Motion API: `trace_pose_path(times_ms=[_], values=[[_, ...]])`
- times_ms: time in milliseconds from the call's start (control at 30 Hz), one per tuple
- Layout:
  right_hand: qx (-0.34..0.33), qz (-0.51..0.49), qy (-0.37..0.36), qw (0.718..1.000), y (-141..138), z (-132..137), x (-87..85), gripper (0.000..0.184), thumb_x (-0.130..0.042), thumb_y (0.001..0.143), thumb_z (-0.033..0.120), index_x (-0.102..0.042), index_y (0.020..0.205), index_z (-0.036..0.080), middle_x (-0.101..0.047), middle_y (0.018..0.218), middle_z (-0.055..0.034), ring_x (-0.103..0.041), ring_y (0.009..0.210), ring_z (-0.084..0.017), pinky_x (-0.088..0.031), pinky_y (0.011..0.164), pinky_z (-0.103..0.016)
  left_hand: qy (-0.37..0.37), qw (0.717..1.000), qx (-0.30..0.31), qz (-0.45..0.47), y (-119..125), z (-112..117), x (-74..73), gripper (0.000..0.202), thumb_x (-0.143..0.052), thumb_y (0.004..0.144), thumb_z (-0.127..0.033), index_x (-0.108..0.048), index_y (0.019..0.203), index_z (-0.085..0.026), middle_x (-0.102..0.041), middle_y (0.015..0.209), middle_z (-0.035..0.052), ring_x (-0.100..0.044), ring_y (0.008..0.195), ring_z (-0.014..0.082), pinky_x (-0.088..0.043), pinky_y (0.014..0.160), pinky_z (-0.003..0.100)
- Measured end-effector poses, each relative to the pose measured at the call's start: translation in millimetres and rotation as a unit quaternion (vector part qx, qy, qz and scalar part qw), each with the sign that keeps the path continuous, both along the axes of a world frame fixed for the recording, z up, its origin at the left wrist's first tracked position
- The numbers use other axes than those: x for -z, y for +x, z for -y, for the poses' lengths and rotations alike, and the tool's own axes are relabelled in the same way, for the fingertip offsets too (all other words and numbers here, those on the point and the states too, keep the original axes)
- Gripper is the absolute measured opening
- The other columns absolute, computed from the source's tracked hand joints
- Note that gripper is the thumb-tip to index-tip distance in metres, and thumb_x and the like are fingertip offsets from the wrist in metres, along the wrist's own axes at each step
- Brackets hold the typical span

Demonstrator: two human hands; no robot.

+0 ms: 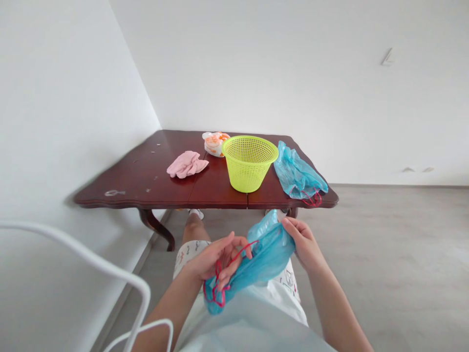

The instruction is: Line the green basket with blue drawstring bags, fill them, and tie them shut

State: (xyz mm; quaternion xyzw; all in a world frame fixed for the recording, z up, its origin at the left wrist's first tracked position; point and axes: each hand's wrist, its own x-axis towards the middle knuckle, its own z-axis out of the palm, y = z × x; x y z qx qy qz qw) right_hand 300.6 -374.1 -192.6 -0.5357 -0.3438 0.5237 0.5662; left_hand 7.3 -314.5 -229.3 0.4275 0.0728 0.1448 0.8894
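Above my lap is a crumpled blue plastic bag (267, 254) with a thin red drawstring (216, 283). My left hand (223, 259) is at the drawstring end, its fingers bent with the red string looped across and between them. At the other end, my right hand (302, 239) pinches the blue plastic between thumb and fingers. The bag is stretched slantwise between both hands, lower on the left. Whether anything is inside it, I cannot tell.
On the dark red wooden table (146, 166) stands a yellow-green mesh basket (249, 176). Around it lie a pink cloth (186, 164), a white-and-orange plastic bag (214, 144) and a second blue bag (298, 171) with red string. A white cable (91, 256) crosses at left.
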Motion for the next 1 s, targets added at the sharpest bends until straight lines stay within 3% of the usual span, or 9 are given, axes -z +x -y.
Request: trace_pose_path(times_ms=[100, 267, 433, 600, 700, 767, 833, 900, 1000], values=[[0.030, 0.030, 0.026, 0.999, 2, -1, 5.3, 0.074, -0.099, 0.080, 0.088, -0.069, 0.070, 0.021, -0.059, 0.063, 0.0006, -0.044, 0.058, -0.012, -0.032, 0.053, -0.024, 0.043, 0.998, 0.026, 0.029, -13, -1, 1.4, 0.088, -0.033, 0.120, -0.090, -0.076, 0.141, -0.017, -0.068, 0.061, 0.0007, -0.053, 0.033, 0.0137, -0.038, 0.041, 0.020], [0.125, 0.030, 0.082, 0.988, 3, 4, 11.4, 0.067, -0.095, 0.088, 0.086, -0.076, 0.081, 0.022, -0.061, 0.068, 0.0015, -0.047, 0.062, -0.013, -0.040, 0.055, -0.024, 0.108, 0.988, -0.050, 0.101, -32, -5, 5.1, 0.073, -0.045, 0.123, -0.081, -0.080, 0.148, -0.022, -0.080, 0.084, 0.0065, -0.063, 0.042, 0.0135, -0.047, 0.049, 0.022], [0.207, -0.034, 0.130, 0.969, 6, 1, 12.9, 0.060, -0.101, 0.086, 0.080, -0.077, 0.082, 0.024, -0.063, 0.067, 0.0032, -0.050, 0.058, -0.011, -0.047, 0.054, -0.023, 0.245, 0.969, -0.014, 0.018, -81, -26, -16.9, 0.057, -0.068, 0.120, -0.069, -0.087, 0.132, -0.017, -0.080, 0.079, 0.0094, -0.073, 0.060, 0.0180, -0.061, 0.070, 0.029], [0.188, -0.107, 0.128, 0.968, 4, -4, 13.1, 0.053, -0.111, 0.076, 0.071, -0.085, 0.092, 0.028, -0.083, 0.083, 0.0000, -0.072, 0.070, -0.016, -0.065, 0.067, -0.026, 0.218, 0.940, -0.260, 0.042, -113, -38, -40.1, 0.029, -0.073, 0.122, -0.048, -0.079, 0.110, -0.023, -0.052, 0.053, -0.0103, -0.047, 0.045, 0.0087, -0.070, 0.111, 0.045], [0.137, -0.138, 0.127, 0.973, -4, -6, 11.8, 0.043, -0.107, 0.086, 0.065, -0.087, 0.104, 0.031, -0.089, 0.096, -0.0021, -0.081, 0.082, -0.021, -0.068, 0.072, -0.030, 0.136, 0.925, -0.347, 0.073, -110, -34, -42.5, 0.029, -0.080, 0.116, -0.052, -0.079, 0.102, -0.027, -0.045, 0.055, -0.0099, -0.043, 0.044, 0.0103, -0.076, 0.092, 0.042], [0.112, -0.153, 0.121, 0.974, -12, -7, 9.8, 0.043, -0.105, 0.088, 0.065, -0.086, 0.108, 0.032, -0.089, 0.098, -0.0028, -0.081, 0.081, -0.023, -0.065, 0.065, -0.031, 0.115, 0.954, -0.264, 0.079, -102, -30, -40.2, 0.047, -0.069, 0.119, -0.066, -0.082, 0.098, -0.026, -0.054, 0.060, -0.0044, -0.050, 0.043, 0.0121, -0.073, 0.071, 0.036], [0.100, -0.152, 0.113, 0.977, -19, -10, 7.4, 0.047, -0.105, 0.087, 0.068, -0.083, 0.107, 0.031, -0.087, 0.094, -0.0028, -0.080, 0.076, -0.024, -0.060, 0.058, -0.031, 0.185, 0.978, -0.094, 0.019, -92, -27, -37.1, 0.067, -0.054, 0.121, -0.077, -0.089, 0.100, -0.023, -0.070, 0.071, 0.0055, -0.066, 0.052, 0.0180, -0.068, 0.067, 0.035], [0.095, -0.135, 0.113, 0.980, -24, -12, 5.1, 0.050, -0.105, 0.085, 0.070, -0.081, 0.104, 0.031, -0.085, 0.090, -0.0027, -0.078, 0.075, -0.025, -0.058, 0.057, -0.031, 0.306, 0.947, -0.007, -0.099, -80, -28, -34.4, 0.068, -0.060, 0.118, -0.078, -0.092, 0.105, -0.020, -0.081, 0.085, 0.0132, -0.078, 0.072, 0.0245, -0.065, 0.074, 0.035], [0.081, -0.123, 0.131, 0.980, -27, -12, 0.4, 0.049, -0.101, 0.088, 0.071, -0.078, 0.100, 0.030, -0.082, 0.091, -0.0037, -0.076, 0.078, -0.025, -0.060, 0.064, -0.034, 0.415, 0.857, -0.194, -0.237, -59, -39, -29.9, 0.058, -0.071, 0.115, -0.073, -0.088, 0.106, -0.019, -0.082, 0.093, 0.0109, -0.074, 0.084, 0.0234, -0.056, 0.078, 0.032]])
